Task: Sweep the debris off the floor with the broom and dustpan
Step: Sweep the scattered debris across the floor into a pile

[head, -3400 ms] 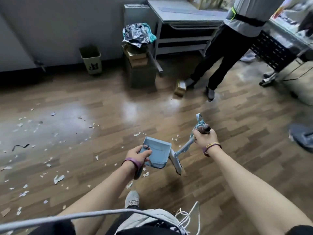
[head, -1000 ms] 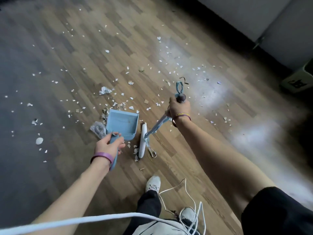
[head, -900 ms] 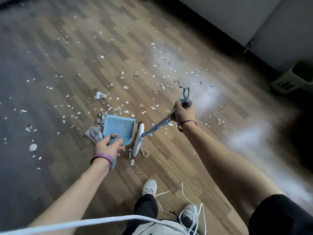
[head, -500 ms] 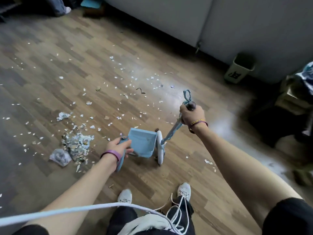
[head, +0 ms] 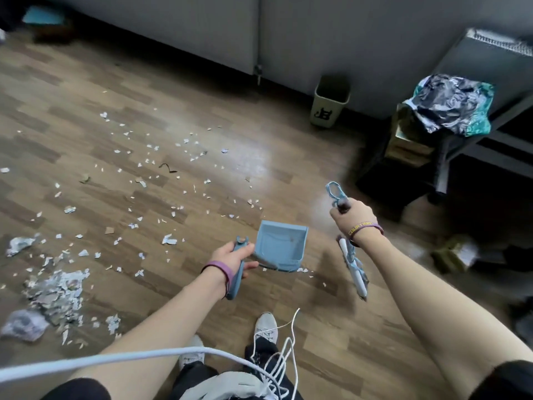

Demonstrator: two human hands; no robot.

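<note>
The left hand [head: 230, 256] is curling its grip round the dustpan [head: 281, 245] handle, the right hand [head: 350, 216] is wrapping the broom [head: 353, 269] top; both seem light, stiff plastic. Flimsy debris [head: 57, 293] is lying across the floor [head: 288, 174].

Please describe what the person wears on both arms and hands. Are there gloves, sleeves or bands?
No gloves: the left hand and the right hand are bare, and so are the forearms. The left wrist carries a plain purple band. The right wrist carries a darker purple band with yellow lettering. Near the bottom edge, black short sleeves cover both upper arms.
</note>
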